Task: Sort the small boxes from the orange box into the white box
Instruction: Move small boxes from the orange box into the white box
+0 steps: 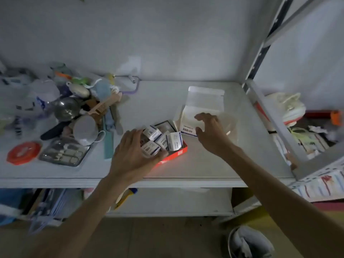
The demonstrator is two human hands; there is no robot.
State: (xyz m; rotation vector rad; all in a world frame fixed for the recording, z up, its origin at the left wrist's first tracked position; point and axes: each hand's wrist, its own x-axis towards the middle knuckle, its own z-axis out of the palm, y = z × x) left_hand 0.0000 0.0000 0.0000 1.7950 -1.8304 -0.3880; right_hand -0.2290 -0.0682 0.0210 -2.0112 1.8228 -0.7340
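head | orange box: small boxes | white box: open

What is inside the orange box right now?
The orange box holds several small boxes, loosely piled. The left hand covers its near-left part, so anything there is hidden.

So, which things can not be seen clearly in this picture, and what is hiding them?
All in the head view:
- Inside of the white box: the right hand covers its opening, so its contents are hidden.
- Left part of the orange box: the left hand covers it, so the small boxes cannot be counted.
- Whether the left hand grips a box: not clear.
- Print on the small boxes: too small and blurred.
- Clutter pile at the left: dim, items overlap.
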